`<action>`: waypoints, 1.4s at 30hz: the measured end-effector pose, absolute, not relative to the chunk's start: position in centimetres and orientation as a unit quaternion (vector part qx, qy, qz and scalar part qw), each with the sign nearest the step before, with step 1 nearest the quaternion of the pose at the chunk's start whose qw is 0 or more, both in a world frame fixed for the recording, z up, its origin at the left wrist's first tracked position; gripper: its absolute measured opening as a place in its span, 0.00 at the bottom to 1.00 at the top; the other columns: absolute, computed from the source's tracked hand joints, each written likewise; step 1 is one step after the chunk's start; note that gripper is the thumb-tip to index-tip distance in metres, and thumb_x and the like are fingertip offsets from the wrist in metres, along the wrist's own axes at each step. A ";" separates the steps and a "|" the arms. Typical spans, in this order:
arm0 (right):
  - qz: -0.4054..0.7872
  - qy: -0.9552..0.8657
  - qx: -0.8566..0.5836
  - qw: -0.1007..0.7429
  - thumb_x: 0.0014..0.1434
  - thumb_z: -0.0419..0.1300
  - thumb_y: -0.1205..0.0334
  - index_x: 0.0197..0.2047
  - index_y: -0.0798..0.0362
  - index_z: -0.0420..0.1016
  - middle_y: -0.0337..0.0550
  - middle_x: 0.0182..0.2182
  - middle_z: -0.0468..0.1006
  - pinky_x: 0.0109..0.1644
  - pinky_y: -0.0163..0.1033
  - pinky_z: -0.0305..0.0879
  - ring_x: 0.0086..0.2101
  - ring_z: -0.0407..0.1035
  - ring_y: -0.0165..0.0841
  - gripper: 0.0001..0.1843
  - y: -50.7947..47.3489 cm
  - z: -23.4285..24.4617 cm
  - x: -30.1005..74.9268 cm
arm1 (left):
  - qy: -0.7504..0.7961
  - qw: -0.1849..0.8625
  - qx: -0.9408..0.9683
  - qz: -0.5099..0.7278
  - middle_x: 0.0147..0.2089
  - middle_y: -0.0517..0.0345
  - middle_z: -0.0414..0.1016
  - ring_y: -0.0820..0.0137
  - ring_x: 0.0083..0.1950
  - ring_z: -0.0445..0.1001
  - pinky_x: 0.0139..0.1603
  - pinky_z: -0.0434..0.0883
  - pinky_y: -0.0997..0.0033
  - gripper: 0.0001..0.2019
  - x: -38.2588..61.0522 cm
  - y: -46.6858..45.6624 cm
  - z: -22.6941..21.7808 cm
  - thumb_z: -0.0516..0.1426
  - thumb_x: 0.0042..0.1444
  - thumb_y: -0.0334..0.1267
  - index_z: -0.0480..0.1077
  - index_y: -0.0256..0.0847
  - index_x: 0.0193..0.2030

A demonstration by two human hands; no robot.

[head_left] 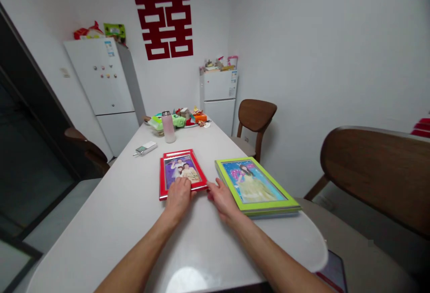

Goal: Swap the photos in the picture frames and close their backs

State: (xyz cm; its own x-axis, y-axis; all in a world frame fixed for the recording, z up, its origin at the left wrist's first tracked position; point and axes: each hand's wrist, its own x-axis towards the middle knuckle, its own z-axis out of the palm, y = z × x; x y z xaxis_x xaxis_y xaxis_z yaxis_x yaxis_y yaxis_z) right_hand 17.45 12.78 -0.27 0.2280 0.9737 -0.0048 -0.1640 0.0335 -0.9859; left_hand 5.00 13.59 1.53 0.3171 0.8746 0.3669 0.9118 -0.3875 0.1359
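Note:
A red picture frame (162,178) with a group portrait on a purple background lies on the white table, and another red edge shows just behind it, as if a second frame is underneath. My left hand (179,194) is closed over its front edge, fingers on the picture and thumb at the rim. At the frame's right front corner, my right hand (221,199) has its thumb and curled fingers closed on the corner. Close beside that hand on the right lies a stack of larger frames, topped by a lime-green picture frame (268,206) with a portrait in a yellow dress.
On the white table (131,221) stand a pink bottle (168,128) and a small grey device (145,148). Snack packets (179,120) are heaped at the far end. Wooden chairs (257,114) line the right side; another chair (85,147) is at left. Two white fridges (101,82) stand behind.

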 end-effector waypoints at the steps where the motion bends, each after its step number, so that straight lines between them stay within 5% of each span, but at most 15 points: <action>1: 0.495 -0.387 -0.490 0.604 0.45 0.54 0.54 0.41 0.56 0.67 0.46 0.29 0.74 0.31 0.39 0.65 0.30 0.69 0.35 0.21 12.6 -0.2 17.2 | -0.546 0.045 -0.812 -0.200 0.39 0.52 0.68 0.61 0.44 0.64 0.42 0.63 0.62 0.06 5.1 12.6 1.7 0.55 0.50 0.35 0.64 0.38 0.35; 9: 0.525 -0.384 -0.413 0.638 0.45 0.55 0.57 0.41 0.58 0.68 0.43 0.30 0.76 0.34 0.38 0.66 0.30 0.70 0.35 0.20 7.7 3.4 16.1 | -0.526 -0.094 -0.784 -0.317 0.53 0.48 0.62 0.64 0.53 0.60 0.51 0.61 0.63 0.15 4.2 6.9 4.0 0.52 0.52 0.39 0.60 0.37 0.46; 14: 0.306 -0.563 -0.509 0.575 0.47 0.54 0.59 0.44 0.54 0.69 0.45 0.38 0.75 0.45 0.42 0.64 0.41 0.67 0.39 0.19 2.3 6.2 17.3 | -0.469 -0.448 -0.545 -0.532 0.57 0.48 0.58 0.64 0.57 0.57 0.54 0.58 0.64 0.23 2.4 5.0 6.0 0.49 0.53 0.43 0.53 0.37 0.55; 20: 0.045 -0.853 -0.330 0.401 0.45 0.51 0.71 0.58 0.51 0.50 0.46 0.53 0.62 0.51 0.44 0.59 0.52 0.56 0.38 0.35 -2.0 3.1 15.6 | -0.360 -0.597 -0.450 -0.558 0.51 0.49 0.66 0.61 0.51 0.64 0.49 0.63 0.62 0.26 0.9 2.5 6.0 0.54 0.49 0.42 0.54 0.39 0.55; 23: 0.000 -0.900 -0.310 0.307 0.42 0.50 0.72 0.57 0.59 0.54 0.57 0.52 0.61 0.48 0.48 0.62 0.51 0.57 0.45 0.35 -2.4 -0.1 13.5 | -0.400 -0.568 -0.493 -0.525 0.50 0.48 0.67 0.62 0.48 0.67 0.46 0.65 0.63 0.24 -0.3 2.9 3.6 0.53 0.49 0.36 0.54 0.36 0.54; 26: -0.029 -0.908 -0.329 0.257 0.43 0.50 0.70 0.52 0.62 0.61 0.62 0.49 0.64 0.44 0.51 0.64 0.47 0.61 0.49 0.30 -2.2 -2.5 11.7 | -0.502 -0.427 -0.574 -0.486 0.51 0.50 0.66 0.65 0.49 0.67 0.47 0.64 0.65 0.25 -1.6 3.8 0.9 0.52 0.46 0.31 0.53 0.38 0.54; 33: -0.054 -0.904 -0.342 0.252 0.49 0.49 0.69 0.48 0.59 0.65 0.58 0.46 0.69 0.43 0.49 0.65 0.45 0.63 0.45 0.21 -2.0 -4.5 9.5 | -0.604 -0.287 -0.617 -0.415 0.56 0.48 0.59 0.62 0.56 0.57 0.56 0.52 0.59 0.28 -2.6 4.4 -1.2 0.52 0.44 0.28 0.53 0.36 0.55; 39: 0.119 -0.909 -0.338 0.212 0.46 0.55 0.59 0.50 0.54 0.64 0.50 0.49 0.66 0.49 0.44 0.59 0.48 0.60 0.39 0.25 0.1 -1.0 12.1 | -0.615 -0.245 -0.648 -0.377 0.57 0.45 0.58 0.63 0.56 0.58 0.55 0.55 0.63 0.28 -2.8 4.6 -1.3 0.50 0.47 0.31 0.50 0.32 0.57; 42: 0.092 -0.851 -0.466 0.225 0.50 0.50 0.66 0.45 0.54 0.69 0.50 0.47 0.67 0.50 0.46 0.57 0.47 0.60 0.37 0.17 3.3 0.7 15.8 | -0.611 -0.238 -0.660 -0.367 0.57 0.49 0.57 0.63 0.56 0.58 0.55 0.55 0.63 0.27 -2.9 4.4 -1.3 0.49 0.48 0.33 0.49 0.36 0.57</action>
State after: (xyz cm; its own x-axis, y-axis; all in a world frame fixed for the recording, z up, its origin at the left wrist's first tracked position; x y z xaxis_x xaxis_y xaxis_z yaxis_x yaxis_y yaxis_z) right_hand 15.79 3.32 0.65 -0.4650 0.8339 0.2971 0.7507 0.5494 -0.3670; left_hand -2.86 4.43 -1.30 -0.0161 0.9811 0.1930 0.6318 -0.1397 0.7625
